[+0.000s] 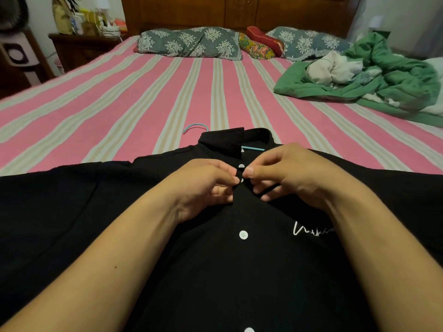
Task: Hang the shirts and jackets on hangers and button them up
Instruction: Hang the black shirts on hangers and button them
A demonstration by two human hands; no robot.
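On the striped bed sheet (143,97), just below the collar (230,140) of the black shirt (215,271), the buttoning step is in hand. The shirt lies flat, front up, and a blue hanger (195,127) is already inside it, its hook coming out above the collar. The left hand (206,185) pinches the placket edge with curled fingers, and the right hand (285,173) pinches the opposite edge, thumb meeting forefinger; both touch at the second button (241,180) below the collar. The top button (241,166) looks closed, as does the third button (243,235), further below the collar. Probably the next move calls for pushing the small button fully through its hole while the other hand keeps the cloth tight.
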